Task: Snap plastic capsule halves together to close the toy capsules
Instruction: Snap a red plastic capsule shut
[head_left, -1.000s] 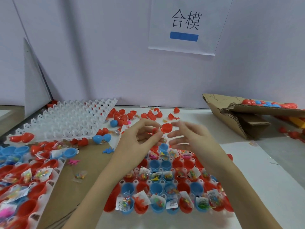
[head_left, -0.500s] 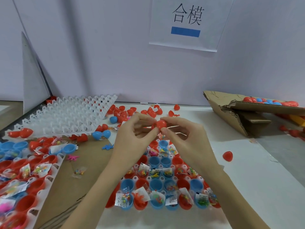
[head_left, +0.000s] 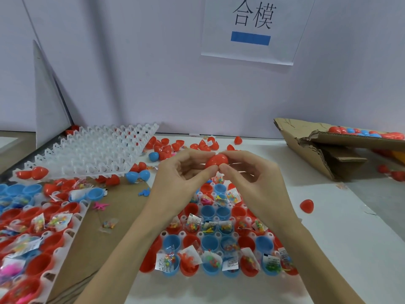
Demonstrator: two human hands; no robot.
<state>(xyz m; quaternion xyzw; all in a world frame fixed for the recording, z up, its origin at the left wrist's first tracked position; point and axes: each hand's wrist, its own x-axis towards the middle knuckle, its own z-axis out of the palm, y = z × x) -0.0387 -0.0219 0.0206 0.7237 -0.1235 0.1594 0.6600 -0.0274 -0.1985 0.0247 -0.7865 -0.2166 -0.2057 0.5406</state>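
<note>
A red capsule (head_left: 217, 160) is held in the air between both hands, above the far end of a white tray (head_left: 219, 218). My left hand (head_left: 182, 178) pinches its left side with thumb and fingers. My right hand (head_left: 249, 178) pinches its right side the same way. The two red halves look pressed together. The tray below holds several open red and blue capsule halves, many with small bagged toys inside.
An empty white tray (head_left: 87, 154) lies at the back left, with loose red halves (head_left: 166, 145) and blue halves (head_left: 138, 175) near it. A second filled tray (head_left: 32, 233) sits at the left. A cardboard box (head_left: 324, 148) stands at the right. One red half (head_left: 306, 206) lies alone.
The hands came together from holding separate red halves to pressing them into one capsule. The joined capsule has risen slightly.
</note>
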